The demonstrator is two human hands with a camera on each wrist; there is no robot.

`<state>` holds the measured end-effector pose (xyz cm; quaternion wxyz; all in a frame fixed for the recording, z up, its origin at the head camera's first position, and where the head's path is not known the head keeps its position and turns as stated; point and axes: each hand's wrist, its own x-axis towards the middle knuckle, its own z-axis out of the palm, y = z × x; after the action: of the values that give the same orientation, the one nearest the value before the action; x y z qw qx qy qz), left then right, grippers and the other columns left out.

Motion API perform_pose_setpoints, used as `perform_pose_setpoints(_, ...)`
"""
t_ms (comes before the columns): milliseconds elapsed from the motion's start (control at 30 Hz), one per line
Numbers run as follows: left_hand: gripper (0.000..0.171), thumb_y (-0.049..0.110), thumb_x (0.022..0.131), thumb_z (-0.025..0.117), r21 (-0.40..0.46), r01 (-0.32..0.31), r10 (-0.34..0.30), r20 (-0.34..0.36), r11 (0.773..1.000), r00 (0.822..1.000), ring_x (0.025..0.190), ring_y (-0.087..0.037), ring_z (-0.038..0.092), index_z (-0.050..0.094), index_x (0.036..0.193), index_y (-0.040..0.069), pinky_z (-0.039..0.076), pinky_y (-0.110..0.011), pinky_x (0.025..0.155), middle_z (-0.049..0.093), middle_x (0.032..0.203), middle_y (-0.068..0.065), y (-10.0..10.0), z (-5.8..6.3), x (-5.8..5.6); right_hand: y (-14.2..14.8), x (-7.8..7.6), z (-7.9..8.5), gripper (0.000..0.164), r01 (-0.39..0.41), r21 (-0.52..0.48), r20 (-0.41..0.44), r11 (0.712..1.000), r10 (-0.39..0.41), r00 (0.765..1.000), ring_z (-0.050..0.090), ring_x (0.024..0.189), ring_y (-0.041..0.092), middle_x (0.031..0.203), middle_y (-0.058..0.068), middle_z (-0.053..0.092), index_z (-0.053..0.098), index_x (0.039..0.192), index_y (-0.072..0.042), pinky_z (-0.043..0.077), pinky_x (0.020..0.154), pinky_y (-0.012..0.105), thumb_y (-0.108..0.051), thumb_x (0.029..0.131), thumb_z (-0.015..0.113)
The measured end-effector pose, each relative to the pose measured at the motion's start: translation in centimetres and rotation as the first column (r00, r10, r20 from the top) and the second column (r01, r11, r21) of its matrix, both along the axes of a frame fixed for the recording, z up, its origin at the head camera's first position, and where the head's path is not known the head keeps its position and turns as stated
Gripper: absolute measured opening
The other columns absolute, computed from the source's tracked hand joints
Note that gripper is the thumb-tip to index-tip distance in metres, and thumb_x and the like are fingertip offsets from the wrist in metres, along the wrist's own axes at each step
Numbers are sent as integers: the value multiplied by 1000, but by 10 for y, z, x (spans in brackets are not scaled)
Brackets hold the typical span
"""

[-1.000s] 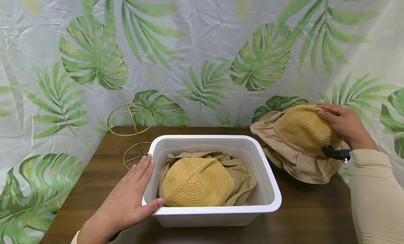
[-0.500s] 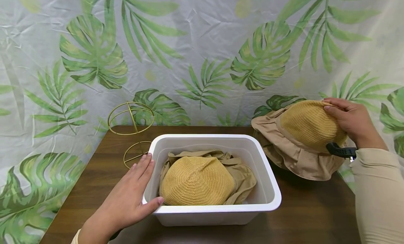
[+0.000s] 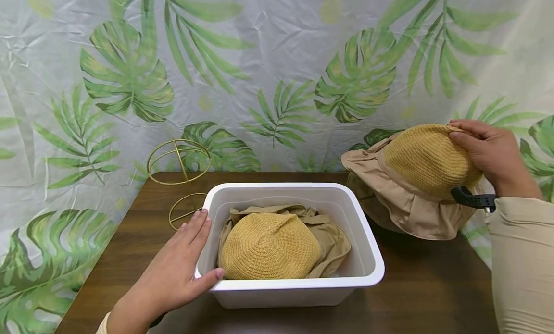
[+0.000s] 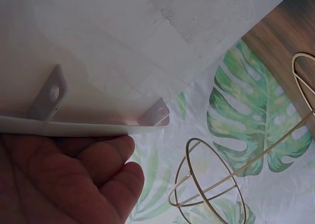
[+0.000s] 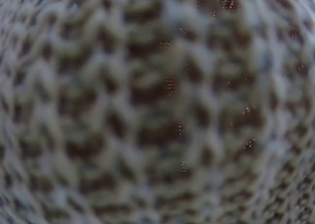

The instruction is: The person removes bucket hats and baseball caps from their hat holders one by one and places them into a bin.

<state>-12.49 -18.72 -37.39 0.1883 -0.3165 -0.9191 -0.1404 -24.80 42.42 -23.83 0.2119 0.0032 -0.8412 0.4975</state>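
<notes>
My right hand (image 3: 493,149) pinches the top of a sun hat (image 3: 426,158) with a yellow knitted crown and a beige cloth brim. The hat is tilted at the right side of the table, beyond the white plastic bin (image 3: 298,284). Blurred knit of the hat (image 5: 157,106) fills the right wrist view. On the bin's left rim rests my left hand (image 3: 173,271), fingers straight and thumb at the front corner. From below, the left wrist view has the hand (image 4: 74,175) against the rim. Inside the bin lies another yellow knitted hat (image 3: 270,247) with its beige brim folded around it.
A gold wire stand (image 3: 179,162) with round hoops stands behind the bin at the left. The dark wooden table (image 3: 125,238) reaches back to a leaf-print cloth (image 3: 277,60) hanging behind it.
My right hand has lifted the hat slightly and moved a little to the right, the brim rising with it. My left hand stays on the bin's rim.
</notes>
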Motion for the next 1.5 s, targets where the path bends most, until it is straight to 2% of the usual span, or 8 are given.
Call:
perform_pose_setpoints(267, 88, 55, 90, 60, -22, -7, 7, 2, 1000, 1000, 145, -38, 27, 41, 144, -13, 15, -39, 121, 31, 155, -26, -1, 3, 1, -11, 8, 12, 29, -3, -31, -72, 1000, 1, 997, 61, 92, -5, 109, -20, 67, 74, 121, -13, 49, 68, 7, -18, 92, 71)
perform_pose_setpoints(533, 88, 56, 90, 59, -77, -20, 20, 0, 997, 1000, 144, -37, 29, 43, 142, -12, 31, -53, 112, 34, 154, -25, -2, 9, 1, -25, 19, 29, 34, -5, -41, -96, 999, 1, 995, 60, 97, -1, 112, -15, 66, 71, 126, -12, 48, 72, 6, -19, 93, 70)
perform_pose_setpoints(767, 87, 57, 91, 57, -102, -29, 31, 10, 994, 999, 144, -37, 30, 43, 143, -12, 32, -54, 111, 34, 154, -25, -3, 11, 3, -50, 27, 45, 33, -40, -122, -156, 992, 20, 988, 62, 94, 4, 108, -8, 68, 72, 123, -7, 51, 70, 9, -16, 91, 72)
perform_pose_setpoints(967, 89, 57, 90, 57, -96, -21, 22, 7, 995, 1000, 145, -37, 29, 43, 143, -12, 32, -55, 111, 33, 154, -26, -3, 11, 1, -76, 34, 63, 31, -168, -213, -274, 962, 107, 956, 65, 97, 10, 110, 1, 70, 71, 118, 3, 53, 72, 12, -6, 88, 73)
perform_pose_setpoints(1133, 89, 58, 89, 58, -83, -21, 22, 10, 996, 1000, 145, -37, 29, 43, 143, -12, 32, -56, 111, 34, 154, -26, -4, 10, 1, -99, 37, 75, 30, -295, -283, -322, 913, 199, 926, 67, 89, 15, 110, 8, 70, 72, 115, 5, 56, 68, 16, -3, 86, 75)
perform_pose_setpoints(1200, 89, 57, 89, 59, -79, -19, 20, 10, 997, 1000, 145, -37, 29, 44, 142, -12, 32, -56, 111, 34, 154, -26, -4, 9, 2, -109, 38, 77, 29, -333, -280, -331, 900, 235, 914, 67, 88, 16, 109, 10, 70, 72, 114, 7, 56, 67, 17, -2, 86, 75)
perform_pose_setpoints(1367, 89, 57, 89, 59, -73, -18, 19, 14, 997, 1000, 145, -37, 29, 43, 143, -12, 32, -56, 111, 34, 154, -26, -6, 8, 4, -132, 41, 78, 29, -387, -212, -327, 897, 308, 893, 65, 93, 17, 110, 9, 71, 70, 113, 10, 55, 69, 15, -1, 87, 74)
perform_pose_setpoints(1500, 89, 57, 89, 59, -72, -17, 18, 16, 997, 1000, 145, -37, 28, 43, 143, -12, 32, -56, 111, 33, 155, -26, -6, 8, 5, -149, 41, 79, 27, -442, -205, -354, 873, 355, 865, 63, 98, 20, 110, 10, 72, 69, 111, 13, 54, 74, 17, 4, 86, 73)
